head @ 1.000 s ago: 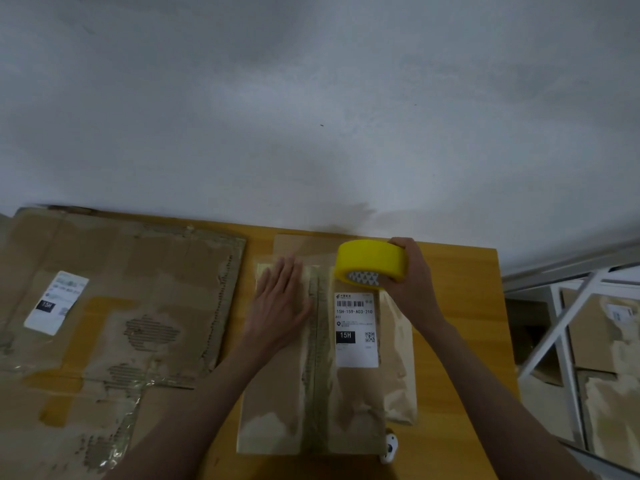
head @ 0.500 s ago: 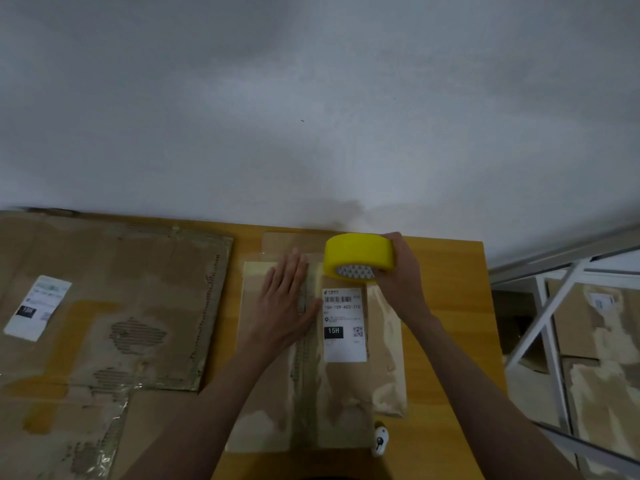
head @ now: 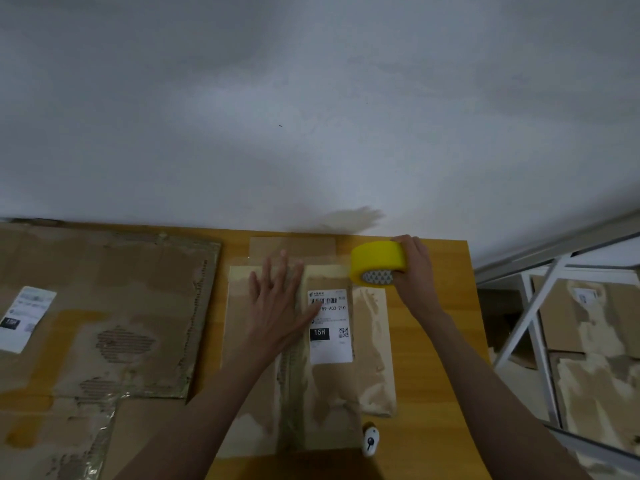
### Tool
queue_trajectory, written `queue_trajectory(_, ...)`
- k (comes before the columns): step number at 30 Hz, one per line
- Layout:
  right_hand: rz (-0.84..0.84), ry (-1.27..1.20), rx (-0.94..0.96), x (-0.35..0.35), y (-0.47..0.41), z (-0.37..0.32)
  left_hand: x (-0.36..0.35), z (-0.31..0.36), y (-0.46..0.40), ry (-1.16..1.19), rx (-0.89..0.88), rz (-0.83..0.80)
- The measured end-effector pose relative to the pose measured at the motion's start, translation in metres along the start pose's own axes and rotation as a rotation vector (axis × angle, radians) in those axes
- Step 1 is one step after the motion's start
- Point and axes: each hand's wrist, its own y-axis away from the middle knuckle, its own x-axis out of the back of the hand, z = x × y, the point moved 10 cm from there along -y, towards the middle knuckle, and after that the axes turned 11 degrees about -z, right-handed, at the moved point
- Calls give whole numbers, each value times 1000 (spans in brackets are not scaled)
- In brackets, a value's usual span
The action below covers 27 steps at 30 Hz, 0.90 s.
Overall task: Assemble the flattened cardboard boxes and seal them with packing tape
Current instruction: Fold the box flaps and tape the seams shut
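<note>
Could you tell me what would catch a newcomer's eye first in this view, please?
The yellow tape roll stands out most, gripped by the right hand over the far right corner of the box at the middle of the table. The left hand lies flat on the box beside its white label. Worn flattened cardboard covers the table's left side.

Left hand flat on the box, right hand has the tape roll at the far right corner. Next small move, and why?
Probably draw the yellow tape roll further right and down over the box edge. The right hand grips it past the far right corner of the box, while the left hand lies flat across the centre seam, steadying the flaps; a faint clear strip seems to run along the far edge.
</note>
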Motion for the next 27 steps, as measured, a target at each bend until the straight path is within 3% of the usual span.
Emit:
queue_trajectory(10,21,54,27,2,-3,-1,-2,76,-21,33,-65,-11)
queue_trajectory(22,24,226,58,7,3,6,-8,75,-19,-22,-53,12)
queue_trajectory(27,-14,49,-60,-10,9,42,-6,84,-15,-96,-105,12)
